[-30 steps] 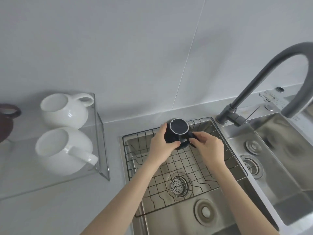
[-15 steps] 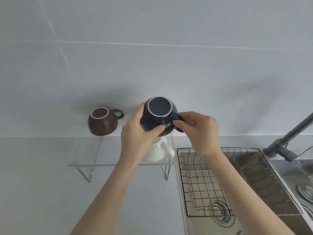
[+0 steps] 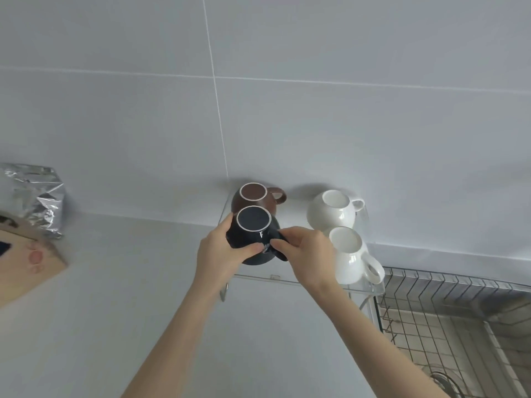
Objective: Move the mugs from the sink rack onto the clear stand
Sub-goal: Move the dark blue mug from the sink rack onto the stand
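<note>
While both hands (image 3: 221,254) (image 3: 304,254) clasp one navy mug (image 3: 253,234), three mugs (image 3: 330,211) sit on the clear stand (image 3: 287,278).

Two bare forearms reach up from the bottom edge, each ending in a bare hand: the left hand (image 3: 219,254) and the right hand (image 3: 307,257). No sleeves, gloves, rings or watch show anywhere.

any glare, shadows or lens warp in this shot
Head view: soft, even light; faint shadows on the wall behind the brown mug and rear white mug; a small highlight on the dark mug; crinkled glare on the foil bag; wide-angle bending of the tile lines.
</note>
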`<state>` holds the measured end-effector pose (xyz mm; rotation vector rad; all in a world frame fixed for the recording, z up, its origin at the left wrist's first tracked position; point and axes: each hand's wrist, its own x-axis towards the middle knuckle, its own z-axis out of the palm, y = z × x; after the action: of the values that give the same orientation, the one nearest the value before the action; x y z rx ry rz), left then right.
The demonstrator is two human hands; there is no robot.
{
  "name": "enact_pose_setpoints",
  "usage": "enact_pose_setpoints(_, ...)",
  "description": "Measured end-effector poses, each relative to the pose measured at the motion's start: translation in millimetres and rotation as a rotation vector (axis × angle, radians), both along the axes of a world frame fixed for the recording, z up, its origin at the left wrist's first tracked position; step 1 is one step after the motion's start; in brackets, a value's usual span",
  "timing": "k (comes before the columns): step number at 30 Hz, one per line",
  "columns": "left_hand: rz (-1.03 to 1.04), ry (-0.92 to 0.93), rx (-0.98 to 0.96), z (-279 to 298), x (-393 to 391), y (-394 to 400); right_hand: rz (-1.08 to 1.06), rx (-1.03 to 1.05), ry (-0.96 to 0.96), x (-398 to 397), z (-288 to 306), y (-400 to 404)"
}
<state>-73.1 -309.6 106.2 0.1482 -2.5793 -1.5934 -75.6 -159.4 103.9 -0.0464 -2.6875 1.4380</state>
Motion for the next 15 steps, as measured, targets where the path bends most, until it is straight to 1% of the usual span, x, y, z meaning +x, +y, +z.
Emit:
enact_pose_setpoints(7,0.020,-0.062,-0.019,-16.3,-0.1,-14.5,0.007,0.024,-0.017,-1.4,-12.9,-15.4)
enact_pose_setpoints(15,0.015,-0.079,-0.045,-29.5,4.1,-19.5,-0.004,-0.011,-0.051,1.0,-22.3,-23.6)
